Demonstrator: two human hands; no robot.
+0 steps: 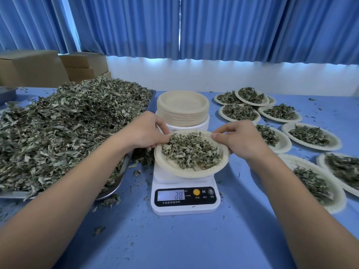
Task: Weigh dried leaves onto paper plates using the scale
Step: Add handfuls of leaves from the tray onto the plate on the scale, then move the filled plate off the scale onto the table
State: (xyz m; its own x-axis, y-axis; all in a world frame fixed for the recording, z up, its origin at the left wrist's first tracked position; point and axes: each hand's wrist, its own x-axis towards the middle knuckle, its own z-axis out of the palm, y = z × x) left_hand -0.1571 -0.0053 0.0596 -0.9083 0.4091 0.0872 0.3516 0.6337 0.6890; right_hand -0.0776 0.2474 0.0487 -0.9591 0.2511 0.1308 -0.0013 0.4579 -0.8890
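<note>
From the head camera I see the paper plate (186,172) sitting on top of the white scale (184,207), at the middle of the blue table (174,239). A loose mound of dried leaves (191,152) fills its centre. Both hands are on it. My left hand (143,133) grips the left rim, thumb on top by the leaves and fingers curled beneath. My right hand (240,140) pinches the right rim the same way, thumb lying on the edge. The scale's display faces me, and the digits look like 38.

To the left a metal tray (108,193) carries a big leaf heap (68,123), with scraps spilled over its edge onto the table. Just behind the scale stands a stack of empty plates (182,107). Off to the right lie the filled plates (287,131), some overlapping at their rims. Cardboard boxes (33,68) sit at the far left under blue curtains (233,26).
</note>
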